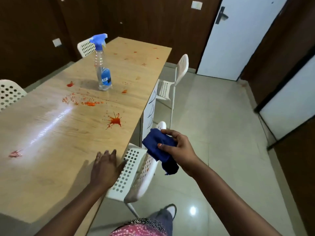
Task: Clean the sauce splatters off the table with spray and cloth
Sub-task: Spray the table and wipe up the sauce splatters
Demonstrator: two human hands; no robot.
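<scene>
Head view: the blue cloth point(159, 149) is grasped by the right hand point(177, 147) beside the table point(51, 167); the left hand point(104, 167) is released. The far spray bottle point(102, 65) should be fetched first, then the near splatter point(115, 120) wetted and wiped.

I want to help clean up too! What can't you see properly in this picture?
- Head view: the spray bottle label is too small to read.
- The table is cut off by the left edge, so more splatters may hide there.
- The right hand covers part of the cloth.
</scene>
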